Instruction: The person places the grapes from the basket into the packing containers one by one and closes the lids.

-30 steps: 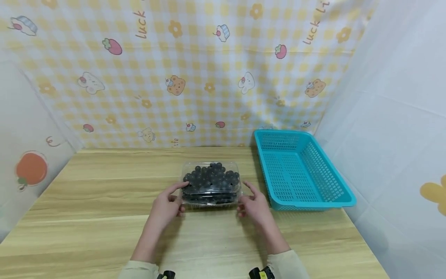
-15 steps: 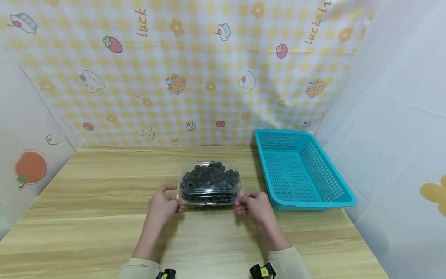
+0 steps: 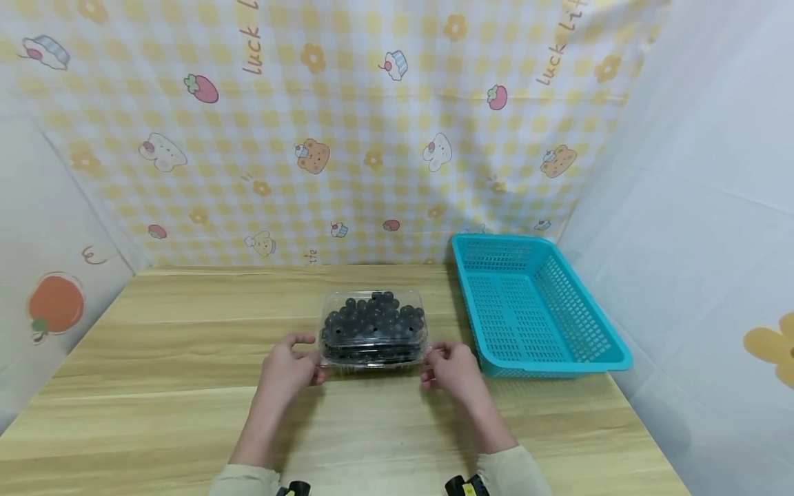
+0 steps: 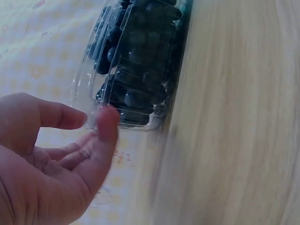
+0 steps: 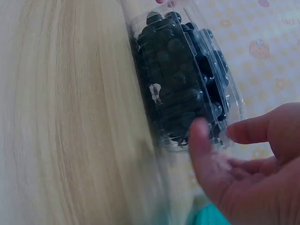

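Note:
A transparent plastic clamshell box [image 3: 374, 327] full of dark round fruit, like grapes or blueberries, sits on the wooden table with its lid down. My left hand [image 3: 288, 365] is at its front left corner, thumb and index finger pinching the lid's rim. The same pinch shows in the left wrist view, where the fingertips [image 4: 108, 117] meet the corner of the box [image 4: 140, 61]. At the front right corner, my right hand [image 3: 454, 368] pinches the rim between thumb and index finger. In the right wrist view, the thumb lies in front of the box [image 5: 173, 70].
A turquoise perforated basket [image 3: 521, 310] with nothing in it stands to the right of the box, near the table's right side. Behind the wooden table [image 3: 155, 386] hangs a yellow checked curtain [image 3: 372, 200]. White sheets [image 3: 695, 227] line the sides.
My left index finger has come off the lid's top and drawn back to the front corner. The right index finger has also drawn back to its corner. The box stays in place.

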`<state>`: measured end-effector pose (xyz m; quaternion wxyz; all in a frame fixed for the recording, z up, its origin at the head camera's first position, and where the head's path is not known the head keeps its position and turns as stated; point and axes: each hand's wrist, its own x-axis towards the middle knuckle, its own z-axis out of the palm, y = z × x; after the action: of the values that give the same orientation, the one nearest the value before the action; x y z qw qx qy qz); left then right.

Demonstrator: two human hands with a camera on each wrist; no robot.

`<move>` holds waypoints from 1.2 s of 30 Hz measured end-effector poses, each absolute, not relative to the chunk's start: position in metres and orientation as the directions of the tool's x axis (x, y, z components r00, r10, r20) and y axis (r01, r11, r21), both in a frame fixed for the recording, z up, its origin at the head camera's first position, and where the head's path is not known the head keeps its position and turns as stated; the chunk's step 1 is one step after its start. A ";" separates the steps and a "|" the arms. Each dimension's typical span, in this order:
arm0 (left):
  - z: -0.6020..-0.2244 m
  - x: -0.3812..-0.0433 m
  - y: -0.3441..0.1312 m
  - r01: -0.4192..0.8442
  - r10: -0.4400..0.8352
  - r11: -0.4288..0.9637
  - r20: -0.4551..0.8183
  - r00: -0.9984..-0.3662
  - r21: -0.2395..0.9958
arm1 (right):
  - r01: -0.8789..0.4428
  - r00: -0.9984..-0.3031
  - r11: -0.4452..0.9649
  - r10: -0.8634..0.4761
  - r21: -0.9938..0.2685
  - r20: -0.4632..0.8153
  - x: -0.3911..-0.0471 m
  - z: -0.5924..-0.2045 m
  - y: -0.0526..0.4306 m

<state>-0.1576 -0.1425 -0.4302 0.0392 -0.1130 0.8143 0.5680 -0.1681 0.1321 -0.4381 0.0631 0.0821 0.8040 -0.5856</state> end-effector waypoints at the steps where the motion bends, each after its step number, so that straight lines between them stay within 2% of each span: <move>1: -0.429 -0.156 -0.141 -0.213 -0.145 0.377 -0.170 -0.975 0.901 | 0.188 -0.982 0.366 0.066 -0.911 -0.176 -0.167 -0.437 0.131; 5: -0.427 -0.154 -0.134 -0.139 -0.136 0.537 -0.077 -0.988 0.832 | 0.121 -0.993 0.542 0.069 -0.831 -0.100 -0.164 -0.431 0.124; 13: -0.430 -0.163 -0.116 -0.062 -0.067 0.638 -0.025 -0.997 0.767 | -0.010 -1.000 0.626 -0.010 -0.780 0.005 -0.172 -0.431 0.112; 23: -0.439 -0.170 -0.111 -0.081 -0.056 0.625 -0.059 -0.997 0.777 | 0.025 -1.000 0.491 0.003 -0.871 -0.027 -0.182 -0.443 0.118; 36: -0.430 -0.173 -0.108 -0.102 -0.050 0.744 -0.097 -0.994 0.661 | 0.048 -0.998 0.556 -0.009 -0.830 -0.064 -0.188 -0.441 0.119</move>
<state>-0.1732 -0.1082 -0.4303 0.0363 -0.0408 0.9331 0.3555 -0.1879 0.1186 -0.4410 0.0304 0.0111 0.8814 -0.4713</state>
